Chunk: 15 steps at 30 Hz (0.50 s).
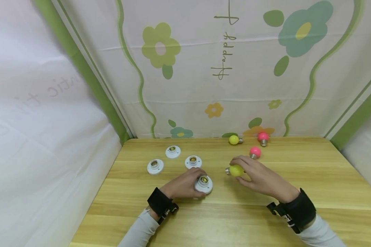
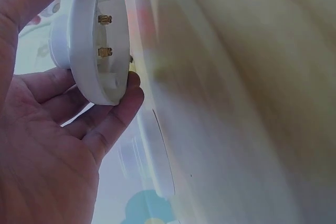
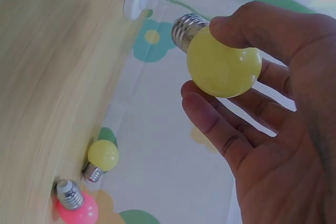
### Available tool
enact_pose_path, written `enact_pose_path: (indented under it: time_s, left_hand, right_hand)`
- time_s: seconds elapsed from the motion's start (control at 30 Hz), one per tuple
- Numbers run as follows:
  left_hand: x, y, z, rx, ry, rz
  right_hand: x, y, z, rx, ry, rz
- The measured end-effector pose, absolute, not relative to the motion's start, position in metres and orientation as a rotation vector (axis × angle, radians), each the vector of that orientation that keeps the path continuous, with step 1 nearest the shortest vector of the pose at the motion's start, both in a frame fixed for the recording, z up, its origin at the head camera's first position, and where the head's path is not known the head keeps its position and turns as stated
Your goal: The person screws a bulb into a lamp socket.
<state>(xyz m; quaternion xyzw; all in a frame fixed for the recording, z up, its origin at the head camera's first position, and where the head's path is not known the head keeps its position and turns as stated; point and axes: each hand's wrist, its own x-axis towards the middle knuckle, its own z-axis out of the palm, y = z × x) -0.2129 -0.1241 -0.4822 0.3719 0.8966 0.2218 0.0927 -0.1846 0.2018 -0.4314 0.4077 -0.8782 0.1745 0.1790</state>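
My left hand (image 1: 183, 185) grips a round white lamp holder (image 1: 204, 185) by its rim, thumb on one side and fingers on the other. Its threaded socket faces up in the head view; the left wrist view shows its hollow underside with brass terminals (image 2: 105, 52). To the right, my right hand (image 1: 261, 176) holds a yellow light bulb (image 3: 223, 69) between thumb and fingers. The bulb's silver screw base (image 3: 188, 31) points left, towards the lamp holder, with a gap between the two.
Three more white lamp holders, left (image 1: 155, 166), back (image 1: 172, 152) and middle (image 1: 193, 162), stand on the wooden table (image 1: 204, 223). Beyond my right hand lie another yellow bulb (image 1: 234, 140) and two pink bulbs, one nearer (image 1: 255, 152), one farther (image 1: 262, 137). A printed curtain (image 1: 188, 85) hangs behind.
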Motion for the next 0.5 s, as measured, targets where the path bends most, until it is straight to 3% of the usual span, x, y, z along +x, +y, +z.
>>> enact_pose_path:
  time_s: [0.5]
  left_hand:
    - [-0.213, -0.112, -0.484, 1.211, 2.658, 0.673]
  right_hand:
    - [-0.181, 0.183, -0.426, 1.248, -2.434, 0.483]
